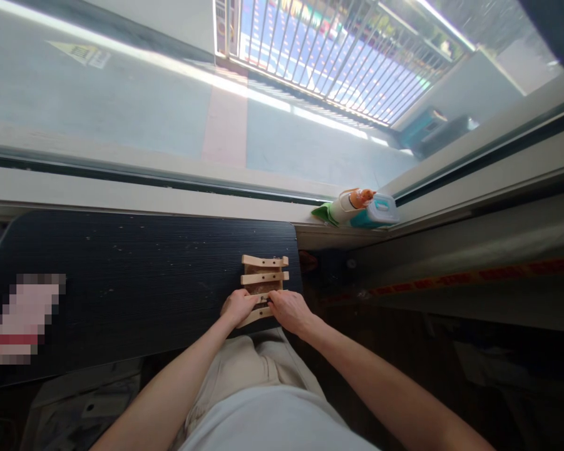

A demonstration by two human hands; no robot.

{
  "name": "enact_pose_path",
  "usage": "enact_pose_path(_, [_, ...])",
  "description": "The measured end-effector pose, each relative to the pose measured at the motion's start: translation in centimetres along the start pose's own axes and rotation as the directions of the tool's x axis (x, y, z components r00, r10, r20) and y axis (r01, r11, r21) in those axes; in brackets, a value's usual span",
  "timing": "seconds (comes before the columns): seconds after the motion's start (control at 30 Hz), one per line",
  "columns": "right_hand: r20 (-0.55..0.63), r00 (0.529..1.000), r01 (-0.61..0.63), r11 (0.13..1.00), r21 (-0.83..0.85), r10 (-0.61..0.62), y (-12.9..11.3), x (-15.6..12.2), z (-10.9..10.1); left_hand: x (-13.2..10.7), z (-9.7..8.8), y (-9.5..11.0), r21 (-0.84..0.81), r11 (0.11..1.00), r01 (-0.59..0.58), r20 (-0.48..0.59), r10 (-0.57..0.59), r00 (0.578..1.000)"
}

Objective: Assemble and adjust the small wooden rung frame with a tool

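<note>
A small wooden piece lies at the right end of a black table (169,263). It has several pale slats (258,277) with dark holes or pegs, set in a row over a brown base (263,288). My left hand (238,307) is closed on the left part of the slat second nearest me. On that slat's right end, my right hand (291,308) has its fingers pressed together at a small dark thing too small to name. The fingers partly cover this slat.
A blurred pinkish item (25,313) lies on the table's left end. On the window sill stand a bottle with an orange top (357,199) and a teal container with a clear lid (380,212). A large window is beyond the table.
</note>
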State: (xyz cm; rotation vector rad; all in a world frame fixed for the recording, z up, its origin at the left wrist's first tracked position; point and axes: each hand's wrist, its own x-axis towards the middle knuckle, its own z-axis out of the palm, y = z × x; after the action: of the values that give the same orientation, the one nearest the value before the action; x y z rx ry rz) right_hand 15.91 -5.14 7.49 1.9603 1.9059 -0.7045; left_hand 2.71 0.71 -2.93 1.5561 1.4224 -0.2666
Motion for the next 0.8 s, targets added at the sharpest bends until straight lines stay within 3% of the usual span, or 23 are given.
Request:
enact_pose_path(0.3, [0.08,0.976,0.209,0.972,-0.11,-0.201,-0.4,1.1,-0.2,0.0,0.1,0.1,-0.023,1.0,0.016,0.002,-0.016,1.0])
enact_pose_path(0.37, [0.082,0.988,0.137,0.987,-0.085,-0.13,-0.7,1.3,0.1,0.0,0.1,0.1,-0.029,0.999,0.025,0.006,-0.025,1.0])
enact_pose_path(0.43, [0.061,0.998,-0.031,0.999,-0.041,0.034,-1.1,1.6,0.4,-0.1,0.1,0.0,-0.036,0.999,0.031,0.0,-0.031,1.0])
enact_pose_path(0.5, [0.057,0.978,-0.202,0.979,0.016,0.201,-1.2,1.9,0.5,-0.1,0.1,-0.1,-0.048,0.998,0.031,-0.009,-0.032,0.999])
enact_pose_path(0.57, [0.08,0.96,-0.275,0.96,0.054,0.27,-1.2,2.1,0.3,-0.1,0.1,-0.2,-0.062,0.998,0.026,-0.005,-0.026,1.0])
enact_pose_path(0.67, [0.078,0.98,-0.185,0.983,0.011,0.183,-1.1,2.1,-0.7,-0.1,0.0,-0.1,-0.073,0.997,0.014,0.01,-0.014,1.0])
enact_pose_path(0.8, [0.054,0.989,0.145,0.978,-0.153,-0.138,-1.4,1.8,-1.8,-0.2,-0.2,0.0,-0.067,0.998,0.016,0.012,-0.015,1.0])
